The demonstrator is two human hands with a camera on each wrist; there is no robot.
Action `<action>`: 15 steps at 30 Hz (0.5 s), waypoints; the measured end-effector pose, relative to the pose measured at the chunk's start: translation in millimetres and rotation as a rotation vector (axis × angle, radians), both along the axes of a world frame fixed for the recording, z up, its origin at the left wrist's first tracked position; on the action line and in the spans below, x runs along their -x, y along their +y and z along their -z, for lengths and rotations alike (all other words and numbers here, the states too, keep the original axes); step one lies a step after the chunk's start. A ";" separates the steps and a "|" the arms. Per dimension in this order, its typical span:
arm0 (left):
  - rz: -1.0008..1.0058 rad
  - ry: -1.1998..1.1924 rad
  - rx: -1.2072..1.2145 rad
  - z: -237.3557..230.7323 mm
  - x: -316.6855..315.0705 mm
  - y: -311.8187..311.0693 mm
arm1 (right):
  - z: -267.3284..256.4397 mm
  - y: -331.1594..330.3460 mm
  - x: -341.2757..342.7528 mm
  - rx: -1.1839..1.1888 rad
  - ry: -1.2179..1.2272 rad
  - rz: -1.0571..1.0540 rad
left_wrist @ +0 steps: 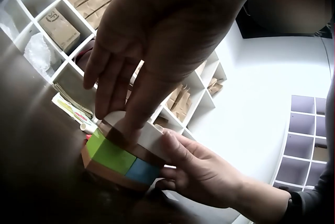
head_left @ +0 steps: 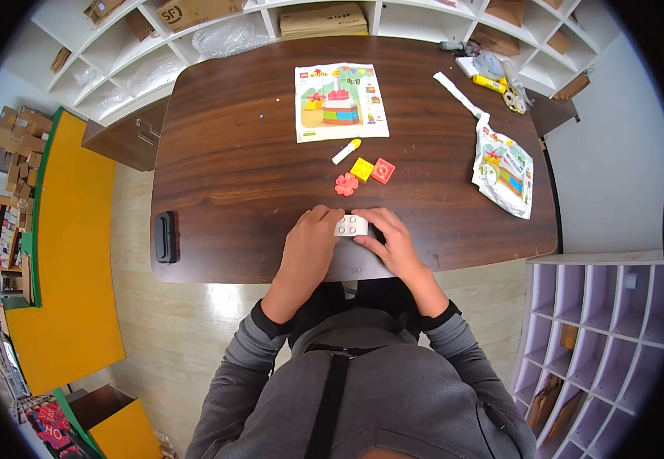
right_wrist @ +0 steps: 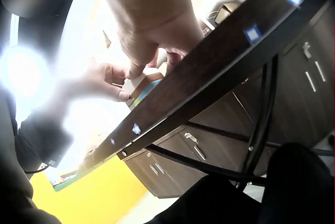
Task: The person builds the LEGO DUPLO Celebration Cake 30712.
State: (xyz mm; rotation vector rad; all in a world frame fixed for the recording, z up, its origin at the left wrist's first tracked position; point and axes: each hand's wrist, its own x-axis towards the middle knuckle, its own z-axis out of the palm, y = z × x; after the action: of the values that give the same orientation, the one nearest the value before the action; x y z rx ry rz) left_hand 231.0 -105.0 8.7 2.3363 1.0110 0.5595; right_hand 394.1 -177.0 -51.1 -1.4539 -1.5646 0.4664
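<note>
Between both hands, close to the table's near edge, is a toy brick cake, its white studded top [head_left: 353,226] showing in the head view. From the left wrist view its layers appear: a green brick [left_wrist: 112,155] and a blue brick [left_wrist: 142,171] between brown layers, with white above. My left hand [head_left: 310,241] grips the left side, thumb on the front face and fingers behind. On the right side, my right hand [head_left: 395,243] holds it with the thumb near the upper layers. Ahead lie a pink flower piece [head_left: 346,184], a yellow brick [head_left: 362,169], a red brick [head_left: 382,170] and a candle piece [head_left: 345,151].
An instruction sheet [head_left: 340,103] lies at the table's far middle. On the right is an opened bag [head_left: 504,172], with tape and a yellow tube [head_left: 488,83] behind it. A black case [head_left: 165,238] sits at the left edge. Shelves [head_left: 393,21] stand behind the table.
</note>
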 end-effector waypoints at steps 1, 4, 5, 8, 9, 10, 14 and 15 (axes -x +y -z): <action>0.000 -0.011 -0.009 2.2 0.8 0.6 | -4.6 0.0 -1.3 0.052 0.037 -0.025; -0.021 -0.108 0.120 10.7 7.7 7.8 | -18.6 1.9 -5.9 0.130 0.038 -0.076; 0.003 -0.182 0.182 14.7 11.3 10.8 | -23.7 2.9 -7.6 0.165 0.014 -0.100; 0.009 -0.300 0.257 20.3 17.3 10.9 | -45.3 7.1 -10.1 0.295 -0.096 -0.098; -0.004 -0.335 0.268 21.5 18.7 10.6 | -45.8 9.9 -11.4 0.293 -0.104 -0.102; -0.006 -0.342 0.265 23.2 20.2 9.9 | -45.4 13.2 -12.7 0.306 -0.119 -0.138; -0.024 -0.391 0.240 27.4 22.6 7.2 | -57.1 30.5 -19.2 0.248 -0.353 -0.248; -0.028 -0.388 0.243 28.1 23.5 6.9 | -54.9 36.4 -21.4 0.246 -0.362 -0.252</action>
State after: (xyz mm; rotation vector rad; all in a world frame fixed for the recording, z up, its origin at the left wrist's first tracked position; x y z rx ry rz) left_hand 207.5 -98.1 -19.4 1.9080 0.8746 0.8142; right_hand 415.5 -140.7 3.8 -1.5983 -2.0523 0.5822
